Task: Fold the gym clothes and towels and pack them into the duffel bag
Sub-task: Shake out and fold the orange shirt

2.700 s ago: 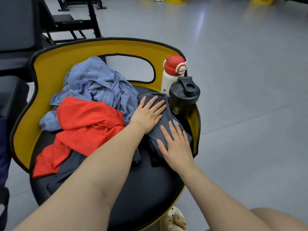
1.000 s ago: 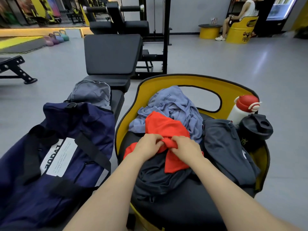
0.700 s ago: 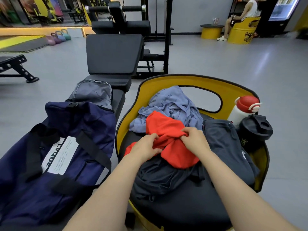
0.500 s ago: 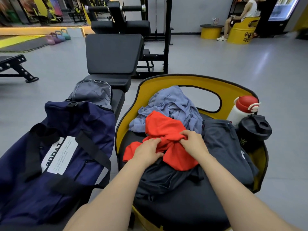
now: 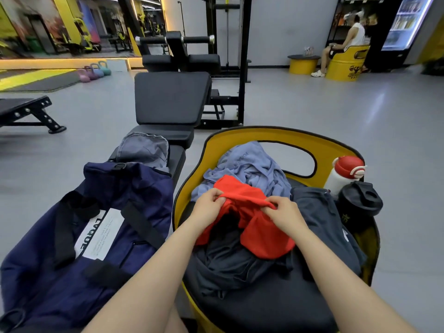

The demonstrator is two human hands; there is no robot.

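A red garment (image 5: pixel 260 234) lies bunched on the black seat of a yellow barrel chair (image 5: pixel 283 138). My left hand (image 5: pixel 207 207) pinches its upper edge on the left, and my right hand (image 5: pixel 284 216) pinches the same edge on the right, stretching it between them. Behind it sits a crumpled light-blue garment (image 5: pixel 249 167). A folded dark grey garment (image 5: pixel 326 227) lies at the right, and another dark garment (image 5: pixel 230 263) lies rumpled under the red one. A navy duffel bag (image 5: pixel 72 260) with black straps rests on a bench to the left.
A white bottle with a red cap (image 5: pixel 343 174) and a black shaker bottle (image 5: pixel 358 205) stand at the chair's right edge. A grey pouch (image 5: pixel 144 149) lies on the black bench (image 5: pixel 168 99) behind the bag. A person sits on a yellow barrel seat (image 5: pixel 343 61) far right.
My hands left the folded dark grey garment and took up the red one. Over the last second they shifted apart along its edge and lifted it slightly.
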